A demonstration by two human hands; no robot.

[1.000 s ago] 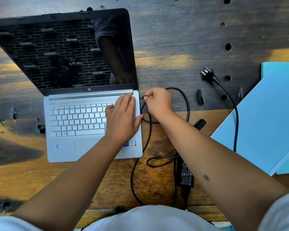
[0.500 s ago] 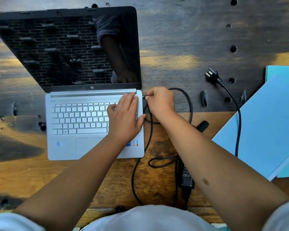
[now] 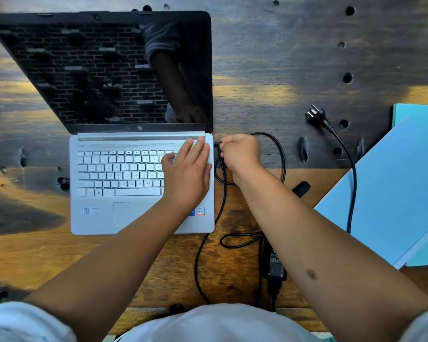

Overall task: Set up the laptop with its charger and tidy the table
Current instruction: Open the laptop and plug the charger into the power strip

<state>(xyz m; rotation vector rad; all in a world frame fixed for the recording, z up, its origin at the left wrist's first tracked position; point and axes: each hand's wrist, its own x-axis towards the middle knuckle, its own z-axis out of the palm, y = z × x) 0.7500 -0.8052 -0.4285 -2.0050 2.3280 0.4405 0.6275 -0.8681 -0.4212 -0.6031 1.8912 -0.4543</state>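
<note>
Fingers of my left hand [image 3: 187, 174] lie flat on the right side of the open laptop [image 3: 124, 183], pressing its keyboard deck. My right hand [image 3: 240, 151] pinches the charger cable's connector at the laptop's right edge. Cable [image 3: 279, 154] loops behind; the power brick [image 3: 273, 265] lies near me, its wall plug [image 3: 315, 116] loose on the table [image 3: 257, 70].

I see a dark, worn wooden tabletop [image 3: 294, 58] peppered with round holes. At my right edge lie light blue folders [image 3: 393, 193], overlapping, one over a teal sheet [image 3: 415, 114].
</note>
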